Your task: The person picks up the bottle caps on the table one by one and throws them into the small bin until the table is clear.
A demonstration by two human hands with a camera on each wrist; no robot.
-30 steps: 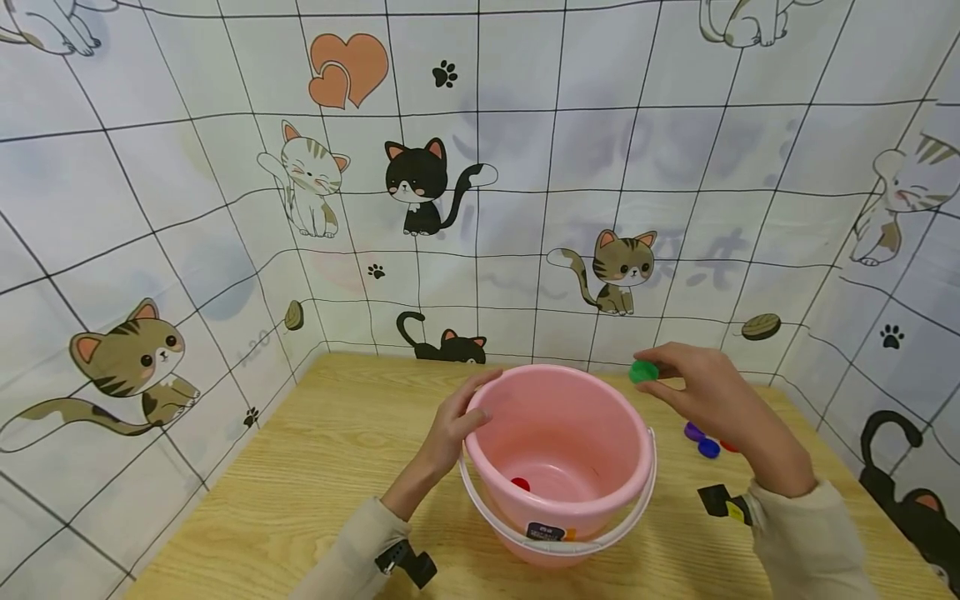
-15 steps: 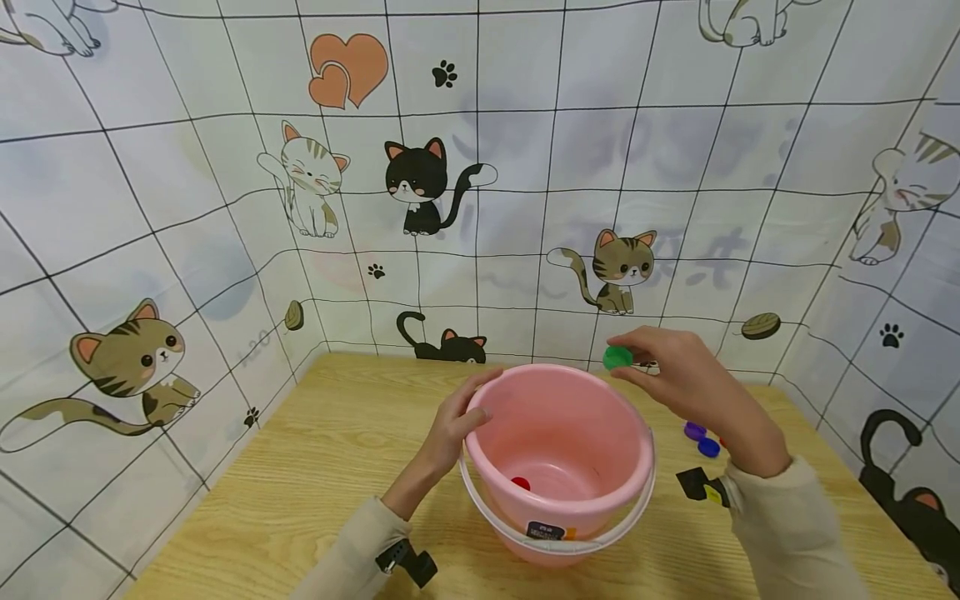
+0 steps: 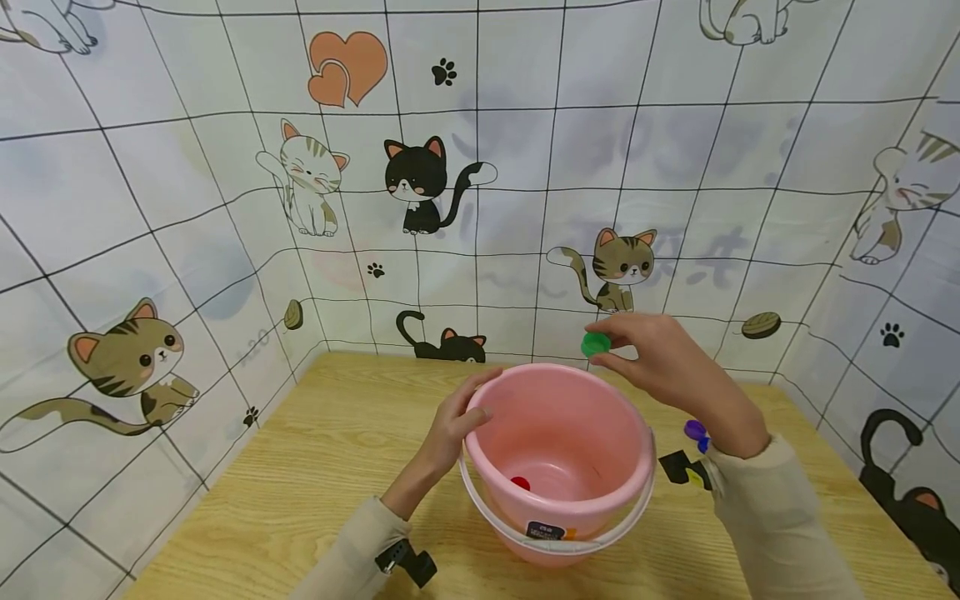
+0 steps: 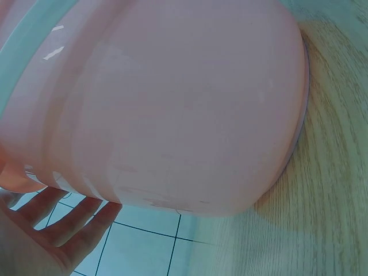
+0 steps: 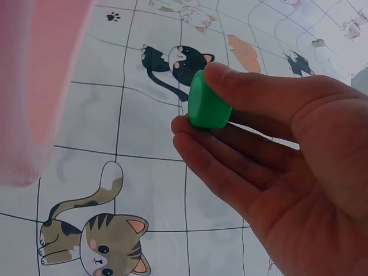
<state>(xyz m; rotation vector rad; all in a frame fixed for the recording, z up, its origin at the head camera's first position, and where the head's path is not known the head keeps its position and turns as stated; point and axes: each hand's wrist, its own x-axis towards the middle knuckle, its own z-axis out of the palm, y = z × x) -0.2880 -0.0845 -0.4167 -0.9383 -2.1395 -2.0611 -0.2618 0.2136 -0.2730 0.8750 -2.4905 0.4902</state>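
In the head view a pink bucket (image 3: 558, 433) stands on the table, its white handle (image 3: 577, 546) hanging down at the front. A small red disc (image 3: 521, 483) lies inside on its floor. My left hand (image 3: 456, 421) grips the bucket's left rim, thumb over the edge; the left wrist view shows fingers (image 4: 86, 227) against the outer wall. Between thumb and fingers my right hand (image 3: 663, 354) pinches a green plastic cap (image 3: 596, 344), held just above and behind the bucket's far right rim. The right wrist view shows the cap (image 5: 208, 103) tapered, with the bucket apart from it.
A purple cap (image 3: 695, 429) and a blue cap (image 3: 703, 445) lie on the wooden table (image 3: 300, 475) right of the bucket, partly behind the right forearm. A white sheet (image 3: 510, 275) with printed cats and grid lines surrounds the table at the back and sides.
My right hand has moved left and slightly up with the green cap, nearer the bucket. A red piece on the table at right is now hidden by the arm. My left hand stays put.
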